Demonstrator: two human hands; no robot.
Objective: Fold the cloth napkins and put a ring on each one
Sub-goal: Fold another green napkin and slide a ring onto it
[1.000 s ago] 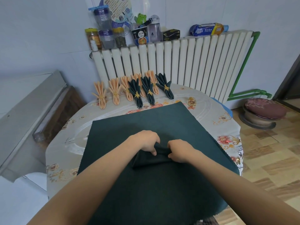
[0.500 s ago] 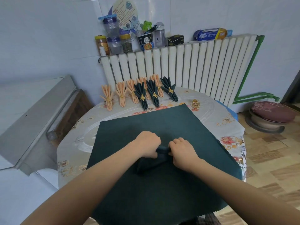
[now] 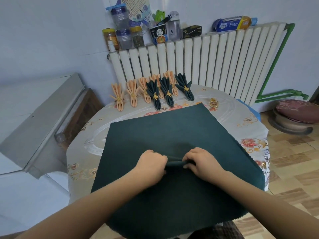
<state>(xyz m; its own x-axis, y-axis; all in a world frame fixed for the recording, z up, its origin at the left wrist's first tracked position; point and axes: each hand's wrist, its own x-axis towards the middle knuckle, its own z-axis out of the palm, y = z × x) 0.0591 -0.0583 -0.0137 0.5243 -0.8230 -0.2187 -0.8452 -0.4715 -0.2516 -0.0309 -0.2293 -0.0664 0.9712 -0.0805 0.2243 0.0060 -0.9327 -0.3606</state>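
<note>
Fingers (image 3: 188, 158) pinch green napkin (image 3: 172, 135) fold; loose ring (image 3: 214, 102) beyond; radiator (image 3: 207, 66) behind

The blue roll package (image 3: 232, 24) on the radiator (image 3: 207, 62) reads "Kitchen" (smaller print seems illegible).

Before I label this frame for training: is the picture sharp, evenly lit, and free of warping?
Head view: soft even daylight, no glare; the radiator bows from wide-angle distortion; the finished napkins and loose ring look slightly soft; both hands and the dark green cloth are clear.
</note>
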